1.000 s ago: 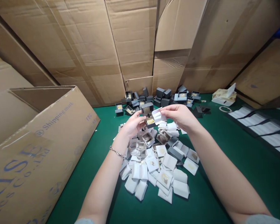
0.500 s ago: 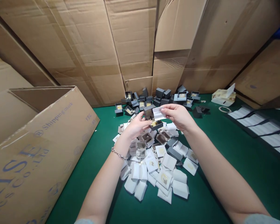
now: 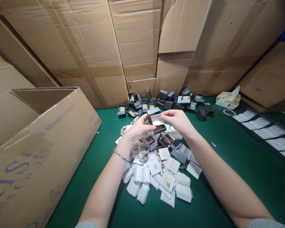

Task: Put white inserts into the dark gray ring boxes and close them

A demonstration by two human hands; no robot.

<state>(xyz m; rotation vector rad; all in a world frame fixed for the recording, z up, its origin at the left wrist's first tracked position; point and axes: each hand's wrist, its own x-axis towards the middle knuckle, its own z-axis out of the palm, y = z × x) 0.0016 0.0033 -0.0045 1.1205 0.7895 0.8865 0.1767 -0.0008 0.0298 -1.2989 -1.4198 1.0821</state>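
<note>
My left hand grips a small dark hinged box from its left side, with the lid raised. Between the thumb and fingers of my right hand is a white padded insert, held at the lid's inner side. Some yellowish lining shows in the base of the box. Beneath both hands spreads a pile of white inserts, mixed with several open grey-brown box parts. Part of the held box is hidden behind my left fingers.
Several small dark boxes, some open, cluster at the back against cardboard. A large carton stands at left. On the right are a tissue pack, a tape ring and a black tray with white strips.
My right hand has moved left and slightly down, bringing the white insert from beside the lid to its inner face. The box's lid now shows more of its top edge.
</note>
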